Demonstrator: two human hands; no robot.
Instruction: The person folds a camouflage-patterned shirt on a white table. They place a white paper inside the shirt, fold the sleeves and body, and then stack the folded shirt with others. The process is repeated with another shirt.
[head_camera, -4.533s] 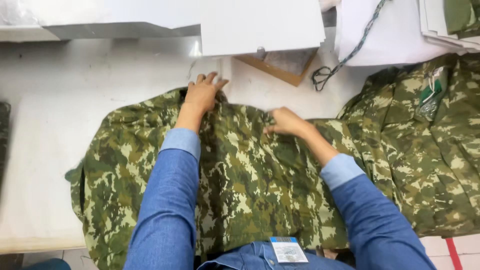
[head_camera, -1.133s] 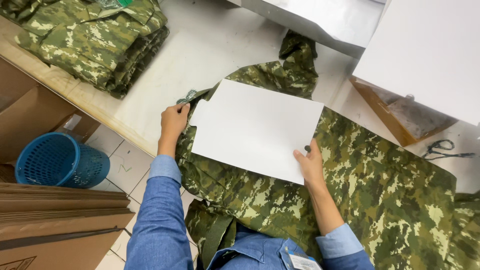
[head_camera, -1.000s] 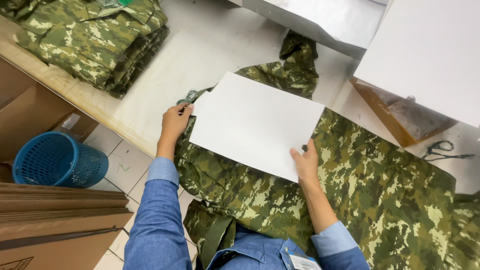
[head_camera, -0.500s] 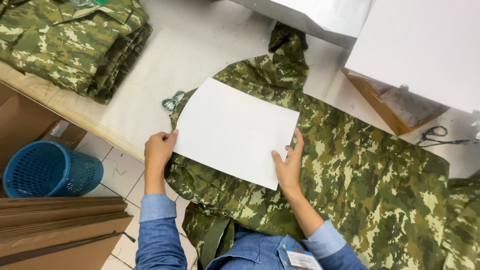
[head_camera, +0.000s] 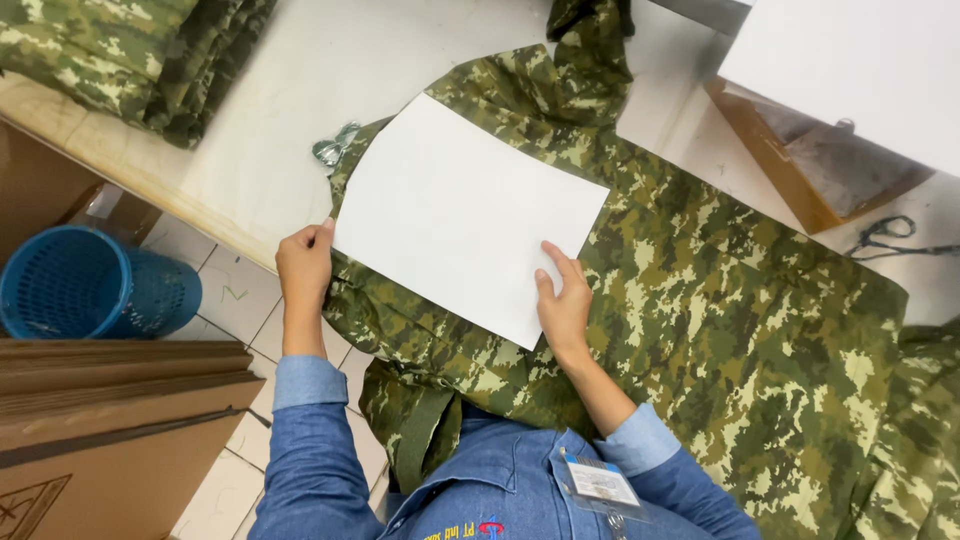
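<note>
A stack of folded camouflage clothes (head_camera: 130, 55) sits at the far left end of the white table (head_camera: 300, 110); a blue basket (head_camera: 90, 285) and flat cardboard boxes (head_camera: 110, 420) stand on the floor beside it, and scissors (head_camera: 885, 235) lie at the right, well apart. A metal clip (head_camera: 333, 150) rests just beside the sheet's far left edge. The left hand (head_camera: 303, 268) pinches the near left corner of the white sheet (head_camera: 465, 215); the right hand (head_camera: 563, 300) grips its near right edge, thumb on top. The sheet lies flat, plain and uncreased, on a spread camouflage garment (head_camera: 700, 330) hanging over the table edge.
</note>
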